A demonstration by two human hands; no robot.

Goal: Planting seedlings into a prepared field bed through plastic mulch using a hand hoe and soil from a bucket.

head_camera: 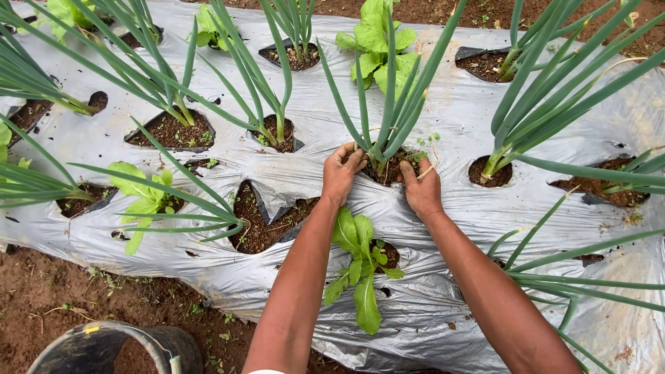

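Head view. Both forearms enter from the bottom centre of the frame and extend upward to a planting hole cut in the silver plastic mulch sheet, just above the middle of the frame.

The left hand rests on the left rim of the hole. Its fingers are curled downward, with the fingertips pressed into the soil next to the base of the green onion plant. Whether it grips anything cannot be told; the fingertips are partly hidden in the soil.

The right hand lies on the right rim of the same hole, fingers together and bent toward the soil. A thin pale stem or root lies along its upper edge; whether the fingers pinch it cannot be told.

The green onion plant stands upright between the two hands, its long tubular leaves fanning toward the top of the frame. Small weed seedlings show at the right edge of the hole, just above the right hand.

A small leafy seedling grows from a separate hole between the two forearms, below the hands.

Further onion clumps occupy holes at the upper left, upper centre and right of the frame. A broad-leaf plant stands at the top centre, another at the left.

A dark bucket sits on bare soil at the lower left.
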